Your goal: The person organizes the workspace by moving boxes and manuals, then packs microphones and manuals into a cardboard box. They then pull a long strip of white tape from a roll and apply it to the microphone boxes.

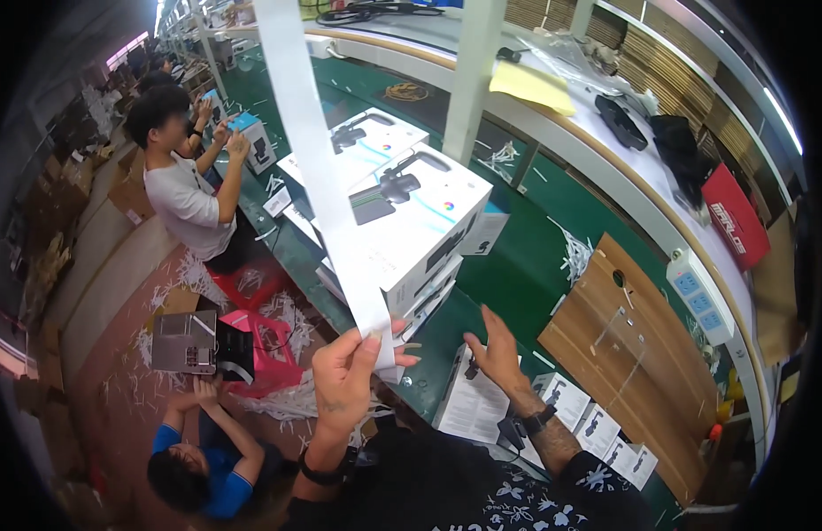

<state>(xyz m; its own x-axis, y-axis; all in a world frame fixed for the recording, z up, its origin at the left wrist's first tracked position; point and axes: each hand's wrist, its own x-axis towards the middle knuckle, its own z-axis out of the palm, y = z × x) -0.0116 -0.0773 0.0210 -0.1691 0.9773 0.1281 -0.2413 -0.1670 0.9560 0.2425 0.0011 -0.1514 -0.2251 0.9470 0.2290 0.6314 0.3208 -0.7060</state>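
My left hand (343, 380) pinches the lower end of a long white paper-like strip (315, 133) between thumb and fingers. The strip runs up and out past the top edge, passing in front of a stack of white printed boxes (428, 232). These boxes carry pictures of a dark device. My right hand (499, 358) is open, fingers apart and holding nothing, to the right of the stack's front. Just below it a white printed box (468, 403) lies on the green bench, partly covered by my wrist.
A wooden board (636, 354) lies at the right, near more white boxes (597, 423) and a power strip (701, 296). A pale post (473, 80) rises behind the stack. One person (194, 195) works at the bench; another (207, 469) is low by a grey metal device (185, 343).
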